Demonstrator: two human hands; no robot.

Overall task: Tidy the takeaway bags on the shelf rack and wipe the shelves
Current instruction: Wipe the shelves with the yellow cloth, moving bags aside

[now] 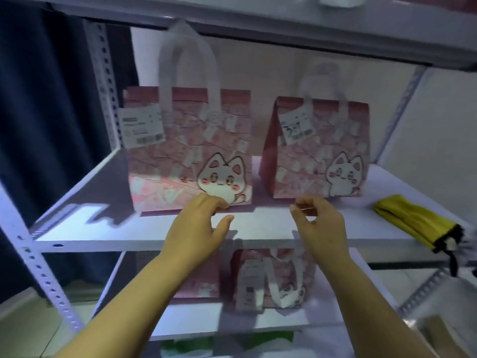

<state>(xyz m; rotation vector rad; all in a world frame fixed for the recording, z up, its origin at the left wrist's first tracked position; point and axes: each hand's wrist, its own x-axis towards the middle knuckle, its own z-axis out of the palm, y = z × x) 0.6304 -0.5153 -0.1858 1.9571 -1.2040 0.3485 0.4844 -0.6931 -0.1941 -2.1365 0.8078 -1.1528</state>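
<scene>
**Middle shelf: both hands at the bags, cloth off to the right**

White middle shelf [103,228] of the metal rack carries the items in hand.

1. Left hand [196,223]: fingers loosely bent, thumb spread, grasping nothing. Its fingertips [219,204] meet the lower front edge of the left bag [189,151], which stands directly ahead of it.
2. Right hand [320,223]: fingers loosely curled with the thumb near the forefinger, and nothing is visible between them. The right bag [317,151] stands ahead of it, apart, with a strip of bare shelf between.
3. Orientation: both bags stand upright with handles up and broad printed faces forward. The right bag is turned slightly and shows its left side panel.
4. The cloth [413,220], yellow, lies at the shelf's front right, well clear of both bags. The right hand is the nearer one for wiping.

Count:
- Hands: two.
- Bags on the middle shelf: two, each with one paper receipt.
- Bags on the lower shelf [206,321]: one in plain sight, the third bag [273,277], with its handles flopped down. A possible second sits behind the left forearm.
- Cloths: one.
</scene>
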